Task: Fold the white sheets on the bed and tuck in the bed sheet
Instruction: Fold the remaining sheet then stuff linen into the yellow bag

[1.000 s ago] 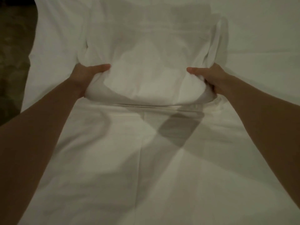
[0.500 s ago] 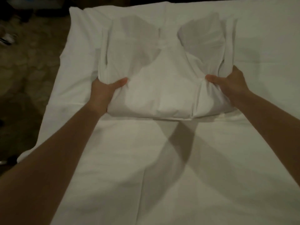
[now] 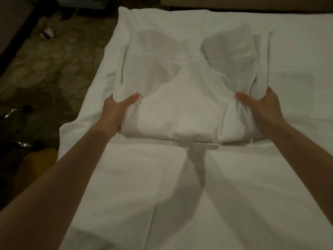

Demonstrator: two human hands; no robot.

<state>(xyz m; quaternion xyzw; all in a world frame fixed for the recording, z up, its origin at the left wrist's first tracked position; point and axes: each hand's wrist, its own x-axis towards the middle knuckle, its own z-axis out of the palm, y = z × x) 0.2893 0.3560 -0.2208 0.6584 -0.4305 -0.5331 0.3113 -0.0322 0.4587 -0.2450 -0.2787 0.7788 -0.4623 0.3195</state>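
A: Folded white sheet (image 3: 182,98), one bundle, upper centre of the frame, lying on the bed sheet (image 3: 180,195). Long axis?

B: Runs from frame bottom toward frame top. Near edge is a thick fold, squared off across the frame — far end is looser, layers fanned out toward the upper right.

A: Hands?

B: Two. Left hand (image 3: 119,110) at the bundle's near left corner, thumb on top pointing toward frame centre, other fingers hidden under the cloth, so it grips the edge. Right hand (image 3: 261,107) at the near right corner, thumb on top pointing left, fingers wrapped round bunched layers — cloth gathers into creases there.

A: Both forearms bare?

B: Yes, coming in from the lower corners.

A: Bed sheet count?

B: One that I can tell, white, covering the bed, a long crease running up the middle; left edge hangs loose over the side.

A: Anything else?

B: Patterned carpet (image 3: 59,62) upper left, a small shiny object on it — too dim to name.
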